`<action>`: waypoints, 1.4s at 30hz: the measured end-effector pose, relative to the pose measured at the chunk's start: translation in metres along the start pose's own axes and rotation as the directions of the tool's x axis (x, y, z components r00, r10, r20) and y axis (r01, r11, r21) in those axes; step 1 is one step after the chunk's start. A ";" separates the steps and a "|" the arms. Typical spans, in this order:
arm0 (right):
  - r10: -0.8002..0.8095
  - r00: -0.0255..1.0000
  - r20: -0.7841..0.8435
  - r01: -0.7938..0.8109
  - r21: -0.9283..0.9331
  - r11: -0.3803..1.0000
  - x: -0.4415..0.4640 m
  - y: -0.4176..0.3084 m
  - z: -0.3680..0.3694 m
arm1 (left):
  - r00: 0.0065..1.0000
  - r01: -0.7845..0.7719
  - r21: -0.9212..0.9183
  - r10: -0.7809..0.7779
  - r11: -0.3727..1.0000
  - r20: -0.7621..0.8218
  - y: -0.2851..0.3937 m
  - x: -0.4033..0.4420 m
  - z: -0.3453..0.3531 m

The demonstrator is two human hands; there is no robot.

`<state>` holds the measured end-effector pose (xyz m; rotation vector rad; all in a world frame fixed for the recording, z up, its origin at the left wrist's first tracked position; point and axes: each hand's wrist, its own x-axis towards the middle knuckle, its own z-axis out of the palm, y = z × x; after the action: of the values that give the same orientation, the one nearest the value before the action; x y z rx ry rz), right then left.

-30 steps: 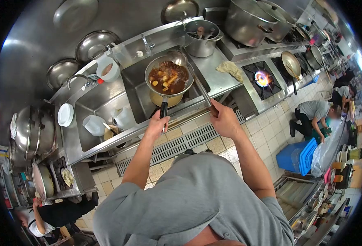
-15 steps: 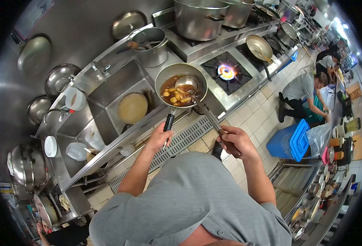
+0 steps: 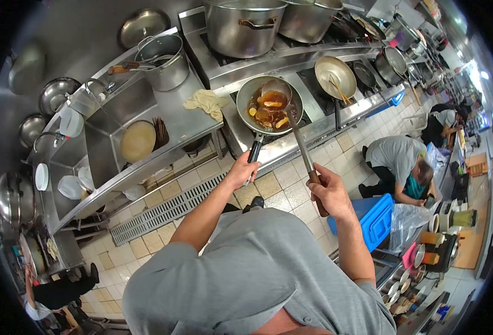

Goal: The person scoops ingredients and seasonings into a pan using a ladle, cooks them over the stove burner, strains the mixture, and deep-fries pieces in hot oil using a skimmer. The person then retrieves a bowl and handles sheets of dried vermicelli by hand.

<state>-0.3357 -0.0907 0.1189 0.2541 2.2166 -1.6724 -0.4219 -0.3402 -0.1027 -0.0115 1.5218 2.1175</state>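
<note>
Both hands are wrapped firmly: the left hand [image 3: 242,171] around the black handle [image 3: 256,148] of one pan [image 3: 244,101], the right hand [image 3: 331,192] around the wooden end of one ladle [image 3: 303,148]. Tiled floor [image 3: 280,187] lies open between the hands, up to the stove's front edge [image 3: 299,149]. The pan is over the stove, the ladle's bowl inside among several pieces of food [image 3: 281,123]. One cloth [image 3: 206,104] lies at the counter's [image 3: 174,109] corner, just left. Right, beyond a gap, is a second pan [image 3: 330,68]; farther back stand two big pots [image 3: 238,33].
</note>
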 end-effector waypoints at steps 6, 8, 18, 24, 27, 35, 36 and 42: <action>-0.129 0.989 -0.069 0.110 -0.231 0.967 0.033 0.029 -0.050 | 0.997 0.030 0.017 -0.029 0.999 -0.066 -0.005 0.048 0.034; -0.184 0.979 -0.088 0.152 -0.286 0.946 0.041 0.035 -0.061 | 0.995 0.001 0.018 0.001 1.000 -0.103 -0.016 0.059 0.040; -0.212 0.965 -0.154 0.112 -0.491 0.864 0.111 0.088 -0.059 | 0.982 0.011 -0.091 -0.028 0.996 -0.188 -0.031 0.077 0.082; -0.024 0.997 -0.078 0.041 0.221 0.975 0.128 0.131 -0.047 | 0.951 0.287 -0.164 -0.301 0.944 -0.068 -0.009 0.061 0.049; 0.008 1.000 -0.005 -0.006 0.301 0.953 0.120 0.108 -0.049 | 0.941 0.293 -0.163 -0.315 0.942 -0.124 0.012 0.017 -0.007; -0.181 0.941 -0.287 0.097 -0.283 0.954 0.141 0.151 -0.072 | 0.585 -0.630 -0.384 0.086 0.675 -0.807 0.164 -0.071 -0.341; -0.315 0.856 -0.410 0.232 -0.241 0.942 0.152 0.190 -0.101 | 0.506 -0.705 -0.289 0.173 0.647 -0.845 0.179 -0.074 -0.407; -0.120 0.517 -0.848 0.138 -0.056 0.989 0.082 0.132 -0.145 | 0.246 -0.768 -0.166 0.046 0.618 -0.968 0.290 -0.029 -0.597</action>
<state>-0.3898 0.0807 0.0046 1.1848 2.9463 -1.8831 -0.6920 -0.9456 -0.0573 -1.4574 1.1756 3.3505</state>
